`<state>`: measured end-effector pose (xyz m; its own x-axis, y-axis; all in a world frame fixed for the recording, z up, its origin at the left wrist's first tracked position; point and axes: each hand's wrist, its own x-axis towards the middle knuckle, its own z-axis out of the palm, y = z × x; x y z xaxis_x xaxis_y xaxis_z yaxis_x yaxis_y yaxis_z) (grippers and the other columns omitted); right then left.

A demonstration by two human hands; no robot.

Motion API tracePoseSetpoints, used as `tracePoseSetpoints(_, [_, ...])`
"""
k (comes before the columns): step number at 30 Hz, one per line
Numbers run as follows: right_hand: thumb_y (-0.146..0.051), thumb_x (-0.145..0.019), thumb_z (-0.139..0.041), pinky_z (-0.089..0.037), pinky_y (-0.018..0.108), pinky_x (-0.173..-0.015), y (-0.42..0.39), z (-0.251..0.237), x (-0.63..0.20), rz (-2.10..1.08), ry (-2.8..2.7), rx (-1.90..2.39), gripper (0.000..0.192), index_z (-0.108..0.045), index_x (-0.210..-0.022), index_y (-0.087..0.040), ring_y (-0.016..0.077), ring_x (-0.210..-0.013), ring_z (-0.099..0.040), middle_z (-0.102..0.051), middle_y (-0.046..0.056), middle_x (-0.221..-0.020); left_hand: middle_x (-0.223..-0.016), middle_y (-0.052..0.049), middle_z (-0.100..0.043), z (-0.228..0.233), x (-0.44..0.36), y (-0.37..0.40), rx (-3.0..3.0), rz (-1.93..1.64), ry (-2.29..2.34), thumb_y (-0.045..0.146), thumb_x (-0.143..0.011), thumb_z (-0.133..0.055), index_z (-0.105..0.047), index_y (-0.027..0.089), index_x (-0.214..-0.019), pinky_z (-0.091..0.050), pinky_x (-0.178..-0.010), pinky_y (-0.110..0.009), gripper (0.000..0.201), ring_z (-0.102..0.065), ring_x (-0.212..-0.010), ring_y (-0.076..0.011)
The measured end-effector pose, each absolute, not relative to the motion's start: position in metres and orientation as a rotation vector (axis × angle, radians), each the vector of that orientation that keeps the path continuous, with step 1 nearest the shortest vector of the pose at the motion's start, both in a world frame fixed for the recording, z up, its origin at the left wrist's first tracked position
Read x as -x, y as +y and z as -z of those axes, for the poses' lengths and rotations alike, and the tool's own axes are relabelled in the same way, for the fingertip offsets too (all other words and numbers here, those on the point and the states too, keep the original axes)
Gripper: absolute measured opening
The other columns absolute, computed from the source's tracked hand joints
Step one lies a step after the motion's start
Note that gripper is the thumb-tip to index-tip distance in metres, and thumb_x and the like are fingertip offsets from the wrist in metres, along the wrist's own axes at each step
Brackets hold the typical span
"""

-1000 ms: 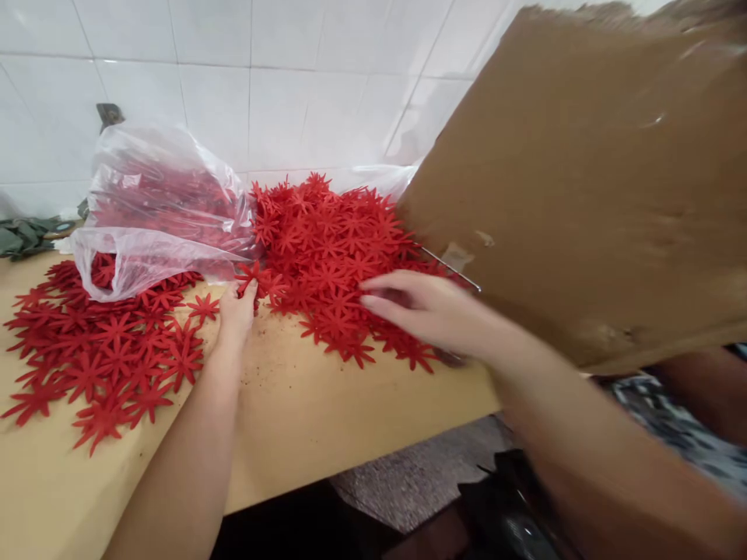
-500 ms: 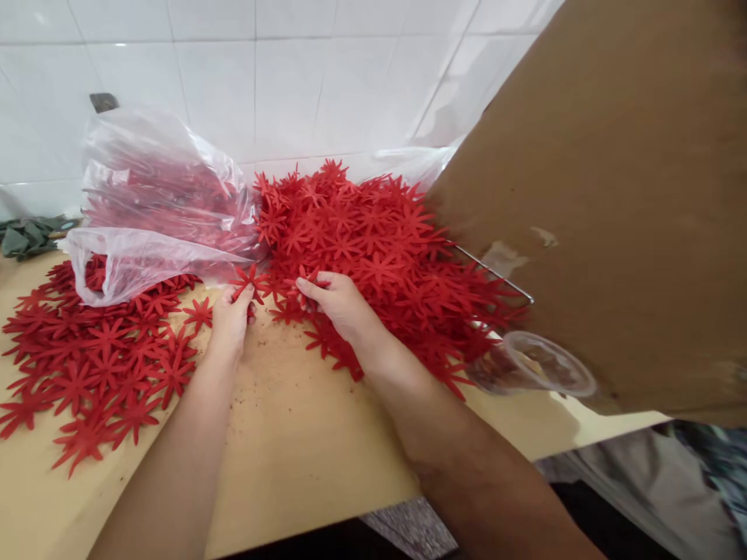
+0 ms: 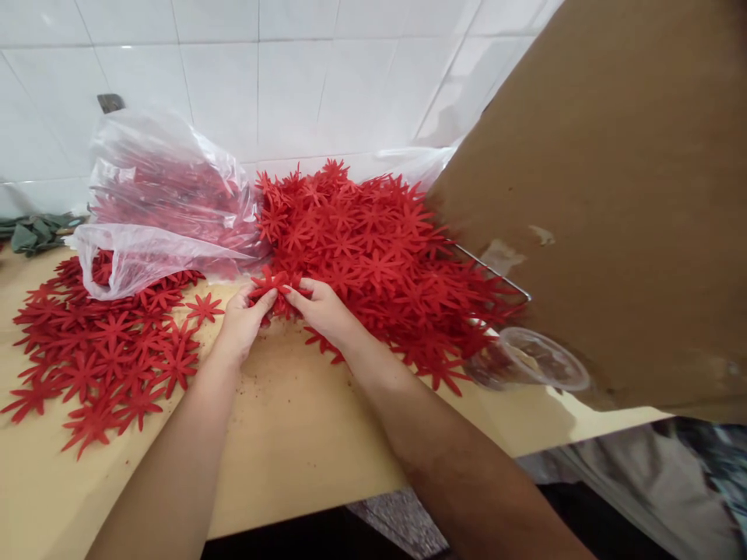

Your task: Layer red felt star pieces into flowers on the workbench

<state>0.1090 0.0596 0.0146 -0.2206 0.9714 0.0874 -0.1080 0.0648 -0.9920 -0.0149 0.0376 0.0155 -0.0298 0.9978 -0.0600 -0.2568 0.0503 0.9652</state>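
Observation:
Between my two hands is a red flower-shaped piece with narrow pointed petals. My left hand pinches it from the left, thumb on top. My right hand is closed at its right side, thumb and fingers pressed together on red petals; whether these belong to the same piece or another, I cannot tell. Just beyond my right hand rises a large heap of such red pieces. Left of my left hand a single red piece lies flat, beside a lower spread pile.
A clear plastic bag full of red pieces lies behind the left pile. A big cardboard box leans in from the right, with a clear plastic tub below it. Dark green cloth-like pieces lie at the far left.
My hands have come together; the left moved right and the right moved left. The red piece in my left hand now meets my right fingers. The view shifted slightly.

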Motion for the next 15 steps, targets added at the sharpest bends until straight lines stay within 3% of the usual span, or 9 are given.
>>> tracePoseSetpoints(5, [-0.049,-0.055,-0.066,-0.035,0.021,-0.05,0.0606,-0.0138,-0.1104,-1.235,-1.323,1.058,0.036,-0.052,-0.057,-0.015,0.0049,-0.047,-0.041,-0.049,-0.006,-0.05,-0.053,0.004,-0.052,-0.0168,0.0131,0.036,-0.979,-1.235,1.059,0.036,-0.053,-0.072,-0.059,0.014,-0.071,-0.03,-0.043,-0.018,0.032,-0.042,-0.043,-0.004])
tracePoseSetpoints(9, [-0.054,-0.062,-0.058,-0.03,0.021,-0.044,0.0567,-0.0137,-0.1078,-1.332,-1.405,1.008,0.039,-0.051,-0.059,-0.016,0.0042,-0.042,-0.035,-0.045,-0.007,-0.046,-0.057,0.003,-0.056,-0.0148,0.0131,0.0386,-0.889,-1.294,1.089,0.035,-0.05,-0.073,-0.057,0.014,-0.073,-0.031,-0.043,-0.018,0.035,-0.045,-0.045,-0.005])
tracePoseSetpoints(15, [-0.044,-0.06,-0.064,-0.042,0.022,-0.059,0.0535,-0.016,-0.1074,-1.436,-1.389,0.89,0.032,-0.056,-0.075,-0.017,0.0074,-0.058,-0.051,-0.059,-0.003,-0.064,-0.054,0.004,-0.053,-0.013,0.0174,0.0425,-0.838,-1.381,1.101,0.034,-0.049,-0.072,-0.054,0.014,-0.069,-0.03,-0.042,-0.017,0.034,-0.045,-0.044,-0.0047])
